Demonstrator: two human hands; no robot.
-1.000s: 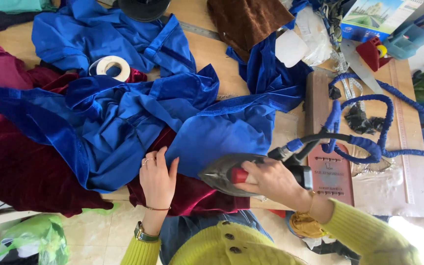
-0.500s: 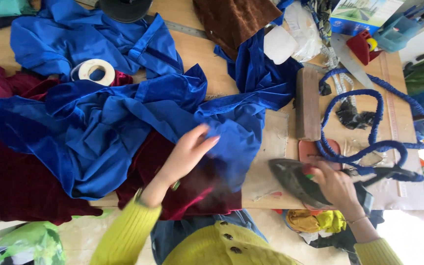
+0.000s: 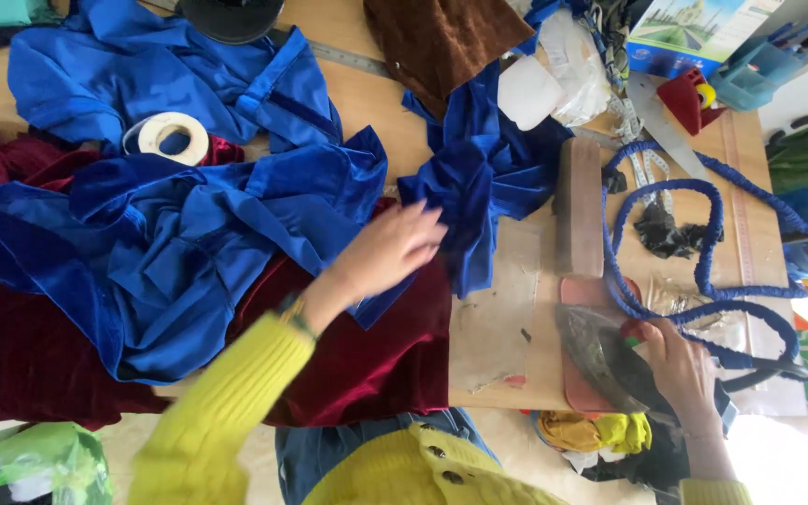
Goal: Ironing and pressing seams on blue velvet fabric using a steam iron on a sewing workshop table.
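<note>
Blue cloth (image 3: 236, 243) lies under my flat, open left hand (image 3: 390, 248). My right hand (image 3: 680, 369) grips the iron (image 3: 610, 360), its tip pointing up-left.

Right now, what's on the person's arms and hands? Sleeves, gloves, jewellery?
Both hands bare, no gloves. Left hand comes out of a yellow ribbed knit sleeve, with a dark-and-gold band at the wrist. Right hand shows only a sliver of the same yellow cuff.
</note>
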